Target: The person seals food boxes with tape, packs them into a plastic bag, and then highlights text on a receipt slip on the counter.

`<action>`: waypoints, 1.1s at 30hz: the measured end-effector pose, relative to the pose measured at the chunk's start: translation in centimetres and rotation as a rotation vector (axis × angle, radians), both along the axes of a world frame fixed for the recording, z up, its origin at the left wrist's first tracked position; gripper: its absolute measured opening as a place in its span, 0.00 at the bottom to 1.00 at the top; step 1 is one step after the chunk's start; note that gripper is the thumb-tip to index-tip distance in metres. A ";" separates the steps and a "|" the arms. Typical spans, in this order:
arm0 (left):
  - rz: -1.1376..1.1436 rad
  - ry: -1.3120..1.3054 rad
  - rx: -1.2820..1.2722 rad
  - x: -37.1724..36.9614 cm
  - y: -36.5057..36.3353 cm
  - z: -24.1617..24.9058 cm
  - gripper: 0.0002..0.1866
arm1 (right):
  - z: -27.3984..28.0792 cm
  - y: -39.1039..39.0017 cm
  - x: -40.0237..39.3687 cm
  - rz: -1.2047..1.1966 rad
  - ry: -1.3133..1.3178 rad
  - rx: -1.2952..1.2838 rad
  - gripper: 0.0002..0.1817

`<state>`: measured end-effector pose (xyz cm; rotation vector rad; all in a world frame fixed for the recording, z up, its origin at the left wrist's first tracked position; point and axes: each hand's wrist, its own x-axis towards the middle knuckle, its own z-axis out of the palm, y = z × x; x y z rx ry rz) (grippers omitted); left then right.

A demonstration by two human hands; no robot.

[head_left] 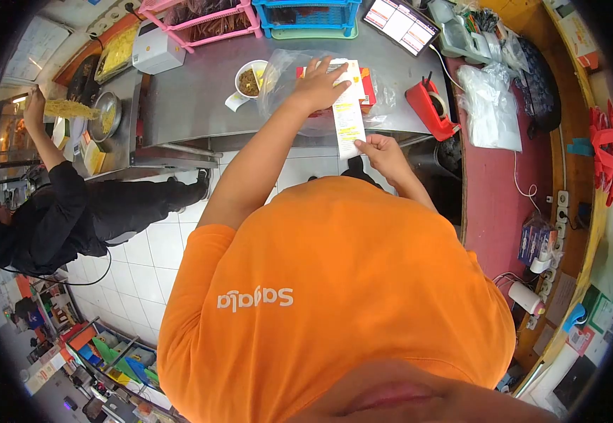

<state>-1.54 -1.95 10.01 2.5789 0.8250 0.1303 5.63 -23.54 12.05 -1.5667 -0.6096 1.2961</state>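
- The left grip (317, 86) is spread wide, fingers apart, with the palm down over a red box (368, 84) and some fingertips on a long white receipt (349, 125).
- The right grip (386, 158) is pinched together on the low corner of the receipt, thumb on top.
- The receipt has yellow marks on it. Its top part lies over the red box, and its low end pokes out past the front edge of the shiny metal bench (186, 106).
- A thin see-through plastic bag (273, 83) is spread out under and around the red box.
- Just left of the bag sits a white cup (241, 94) with brown food in it.
- To the right of the box is a red tape holder (428, 116), near the bench's edge.
- At the back are a pink rack (222, 29), a blue rack (306, 15) and a tablet (401, 27) — its screen is lit.
- Far left, another person in black (59, 211) has a hand (35, 106) up by yellow noodles (70, 108) — these reach to a metal bowl (117, 120).
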 end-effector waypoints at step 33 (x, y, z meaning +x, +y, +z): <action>-0.038 -0.119 0.021 0.0 0.0 -0.4 0.27 | -6.5 2.7 4.2 0.280 -0.901 0.126 0.10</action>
